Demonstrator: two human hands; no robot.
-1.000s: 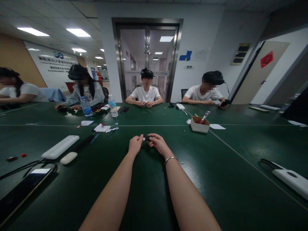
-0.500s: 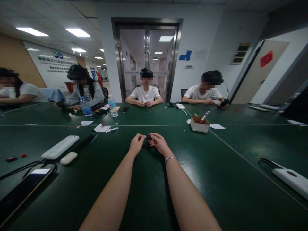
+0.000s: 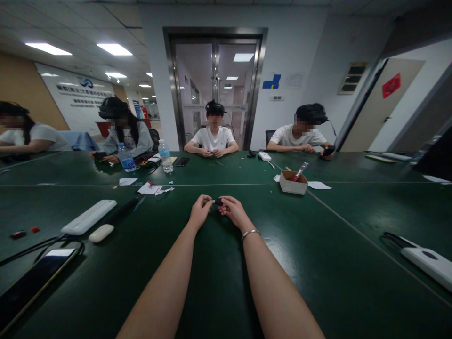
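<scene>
A small black object with a silvery end [image 3: 218, 202] is held level between my two hands, above the green table [image 3: 219, 263]. The fingertips of my left hand [image 3: 201, 211] pinch its silvery end. My right hand [image 3: 231, 210], with a metal bangle at the wrist, is closed on the black part. The fingers cover much of the object, and its exact kind is too small to tell.
To the left lie a white power bank [image 3: 90, 216], a white oval case [image 3: 101, 233], a phone [image 3: 38, 278] and cables. Paper scraps [image 3: 150, 188] and an open cardboard box [image 3: 294, 183] stand farther off. Several people sit across the table.
Both hands stay in nearly the same place, still on the small object. A little more of its silvery end shows between the fingertips.
</scene>
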